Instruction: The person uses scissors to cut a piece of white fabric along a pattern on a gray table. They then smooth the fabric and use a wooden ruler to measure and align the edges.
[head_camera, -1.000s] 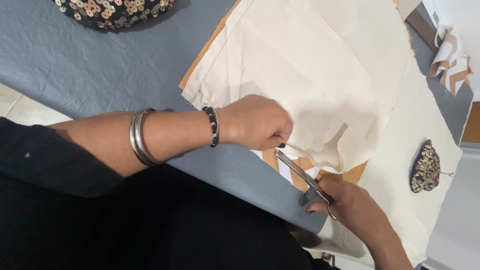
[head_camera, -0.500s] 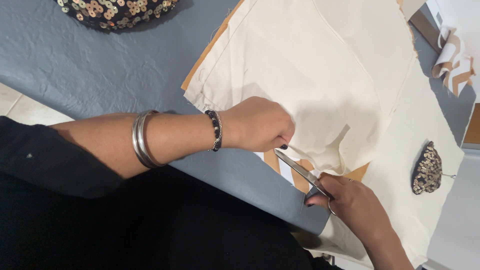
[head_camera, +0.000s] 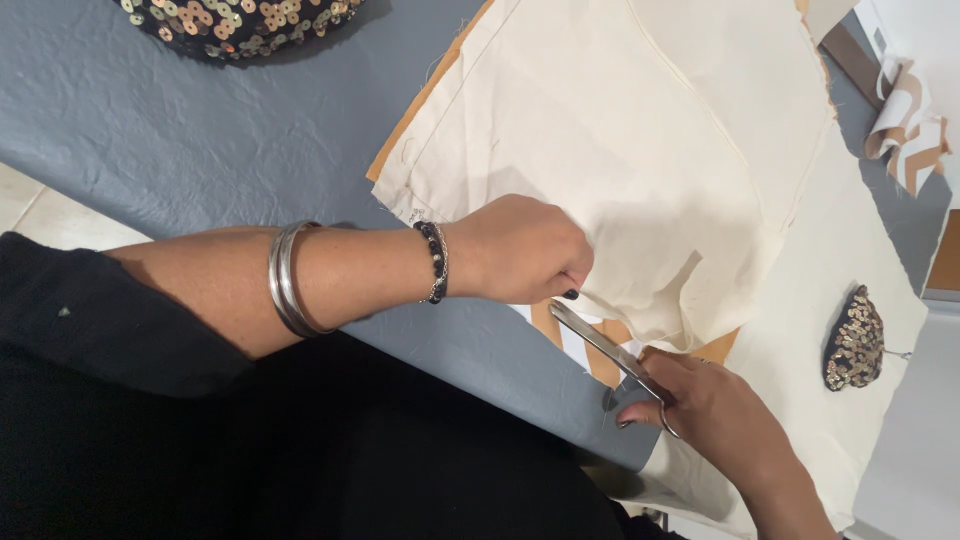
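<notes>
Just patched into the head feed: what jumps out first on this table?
Centre frame, the left hand pinches the lower edge of a cream cloth spread over the grey table, while the right hand works metal scissors at that edge from the lower right. A sequined piece lies at the top left edge and a smaller sequined patch at the right.

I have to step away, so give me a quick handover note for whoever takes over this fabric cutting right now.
Left hand: pinching the lower edge of the cream fabric.
Right hand: holding the scissors, tips at the fabric edge beside the left fingers.
Fabric lies over tan paper on the grey table; a sequined piece sits to the right.
Done: how much is cut cannot be told.
Left: cutting at the held edge appears unfinished.
</notes>
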